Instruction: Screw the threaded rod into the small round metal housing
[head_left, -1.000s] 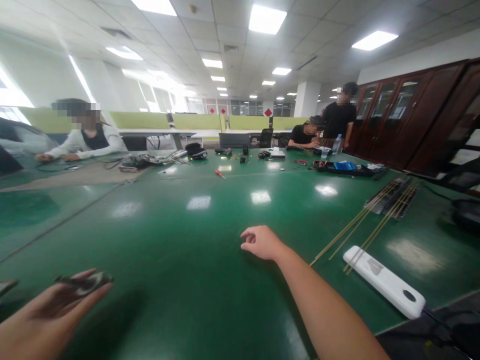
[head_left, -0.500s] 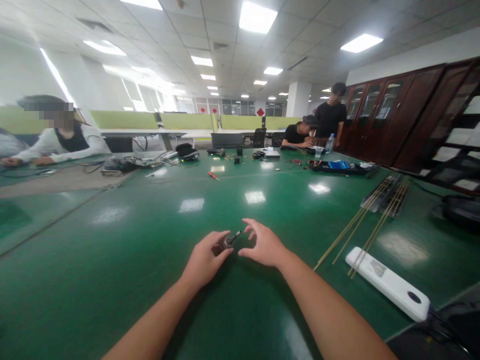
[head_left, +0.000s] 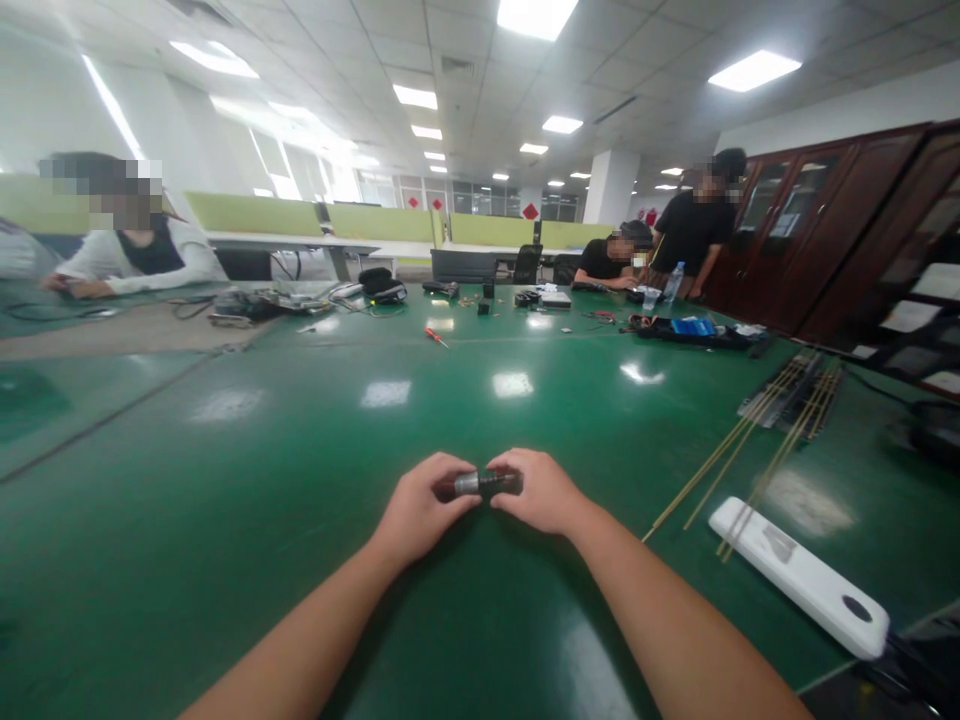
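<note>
My left hand (head_left: 424, 508) is closed around one end of a small cylinder (head_left: 467, 483), with a silver body and a dark, narrower, ringed end. The piece lies sideways, low over the green table (head_left: 337, 620). Curled about its dark end is my right hand (head_left: 538, 492), thumb and fingers closing on it from the right. My fingers cover both tips of the cylinder, so its exact kind cannot be made out.
A white power strip (head_left: 799, 575) lies at the right beside thin wooden sticks (head_left: 780, 450). A red screwdriver (head_left: 435, 337) lies farther forward. Cables, a black pouch (head_left: 384, 286) and tools line the far side. A person (head_left: 142, 250) sits at the left; others are at the back right.
My right hand has come in from beside the cylinder and closed on its dark end. The cylinder has turned from slanting upward to nearly level. My view has tilted down slightly.
</note>
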